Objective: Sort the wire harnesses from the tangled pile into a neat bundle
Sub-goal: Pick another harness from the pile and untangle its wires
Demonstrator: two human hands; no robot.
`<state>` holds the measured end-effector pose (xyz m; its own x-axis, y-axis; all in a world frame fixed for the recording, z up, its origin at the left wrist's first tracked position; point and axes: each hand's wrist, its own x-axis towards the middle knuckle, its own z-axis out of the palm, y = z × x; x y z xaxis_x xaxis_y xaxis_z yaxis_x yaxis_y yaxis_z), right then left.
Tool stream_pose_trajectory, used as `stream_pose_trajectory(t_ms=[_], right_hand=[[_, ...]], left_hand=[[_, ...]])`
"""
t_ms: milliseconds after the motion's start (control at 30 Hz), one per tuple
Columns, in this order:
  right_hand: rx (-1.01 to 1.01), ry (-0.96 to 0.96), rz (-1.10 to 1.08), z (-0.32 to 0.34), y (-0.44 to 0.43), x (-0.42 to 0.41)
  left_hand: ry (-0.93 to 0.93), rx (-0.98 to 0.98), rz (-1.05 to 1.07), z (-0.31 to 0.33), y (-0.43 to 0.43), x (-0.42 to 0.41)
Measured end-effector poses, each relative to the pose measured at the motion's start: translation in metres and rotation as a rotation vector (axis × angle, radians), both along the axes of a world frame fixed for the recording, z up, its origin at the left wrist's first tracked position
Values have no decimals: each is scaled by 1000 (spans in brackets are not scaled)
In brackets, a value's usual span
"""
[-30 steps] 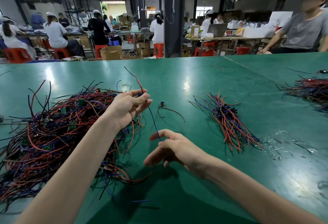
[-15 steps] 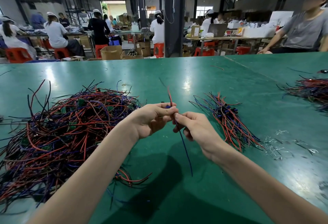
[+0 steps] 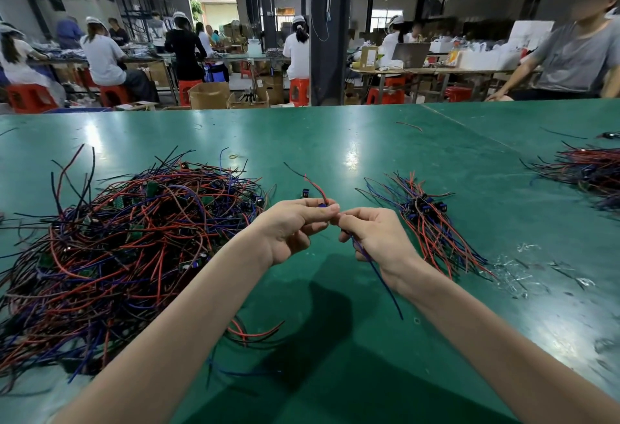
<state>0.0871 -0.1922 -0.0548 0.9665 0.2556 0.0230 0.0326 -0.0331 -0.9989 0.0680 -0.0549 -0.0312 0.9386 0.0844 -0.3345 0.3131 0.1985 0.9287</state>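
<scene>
My left grip (image 3: 288, 229) and right grip (image 3: 372, 235) both pinch one wire harness (image 3: 318, 189) over mid-tabletop (image 3: 335, 141), tangled pile (image 3: 127, 239) toward the left edge, neat bundle (image 3: 432, 225) beside my right grip.

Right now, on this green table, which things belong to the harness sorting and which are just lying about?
In the job: big tangled pile of red, blue and black wires; one red-and-blue wire harness, pinched by left hand and right hand; neat bundle of sorted red and blue harnesses.
Lying about: loose blue connector; clear plastic scraps; yellow rubber band; far-right wire heap.
</scene>
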Motion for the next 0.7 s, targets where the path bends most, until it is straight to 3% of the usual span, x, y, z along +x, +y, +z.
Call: stream_pose_trajectory(t_ms=[233,433,567,700], right_hand=[[43,65,15,4,-3,6],[165,-51,-292,46,-55,58],[-39,-26,-482,33,-92,97],[-292,99,-507,-5,-104,117]], left_hand=[[24,35,-5,2,-3,-3],[-31,17,-43,32,20,-10],[-148,-12,-1,56,47,-19],[-261,107,131,69,66,-26]])
